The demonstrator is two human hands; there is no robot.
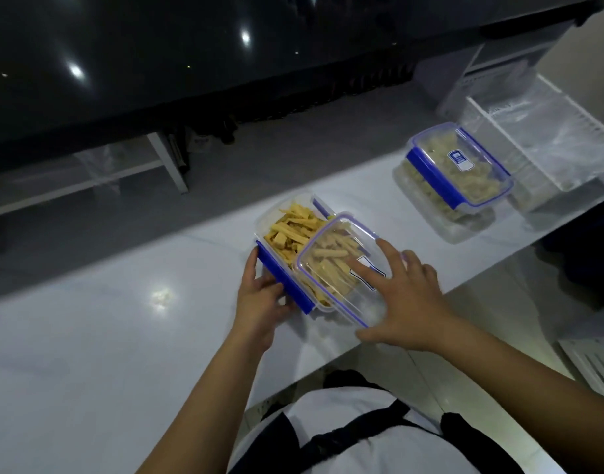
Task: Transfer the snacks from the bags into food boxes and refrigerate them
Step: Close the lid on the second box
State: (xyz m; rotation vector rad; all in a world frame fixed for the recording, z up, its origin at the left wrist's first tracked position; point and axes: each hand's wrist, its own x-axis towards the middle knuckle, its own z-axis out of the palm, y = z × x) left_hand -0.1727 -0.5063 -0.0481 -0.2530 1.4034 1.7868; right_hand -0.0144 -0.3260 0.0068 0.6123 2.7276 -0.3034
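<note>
L hand (261,295) fingers curled, gripping — R hand (405,295) flat, fingers spread.

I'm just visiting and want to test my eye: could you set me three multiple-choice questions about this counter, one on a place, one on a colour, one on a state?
1. Where is the closed food box?
A. on the floor
B. far right of the counter
C. in the person's lap

2. What colour are the box clips?
A. blue
B. red
C. green

3. How is the near box of yellow sticks?
A. sealed
B. empty
C. lid laid askew, partly covering

Key: 1 B, it sits toward the right end. 2 A, its side clip is blue. 3 C, sticks show beside the lid under the right hand.
</note>
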